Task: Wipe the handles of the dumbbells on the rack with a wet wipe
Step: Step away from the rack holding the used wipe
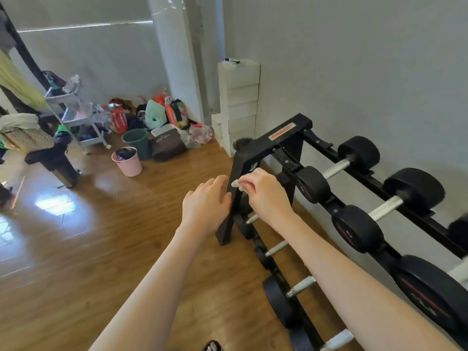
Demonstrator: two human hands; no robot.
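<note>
**A:** Where are the hands right now?

**B:** Both are held out at the centre of the frame, in front of the near end post of the rack (pixel 255 158). The right hand (pixel 263 191) has its fingers curled and pinches a small crumpled wet wipe (pixel 237 184), which pokes out toward the left. The left hand (pixel 206 202) is just beside it, fingers relaxed and loosely spread, holding nothing; its fingertips sit close to the wipe, and I can't tell whether they touch it.

**A:** And the dumbbells?

**B:** All to the right of the hands. The rack runs from the centre down to the lower right. On the top tier, the nearest handle (pixel 338 168) lies right of and slightly above the right hand, with the next handle (pixel 386 207) further right. Their long axes slant from lower left to upper right, crossing the rails. The lower tier's handles sit beneath the right forearm; the closest one (pixel 252 218) shows just below the wrist.

**A:** So which hand goes?

**B:** I'd say the right. It has the wipe and is the nearer one to the rack. The forearm already stretches along the rack's front, wrist bent slightly inward. My guess is it needs to swing right and wrap the wipe across a bar, then rub along that slanted axis.
</note>
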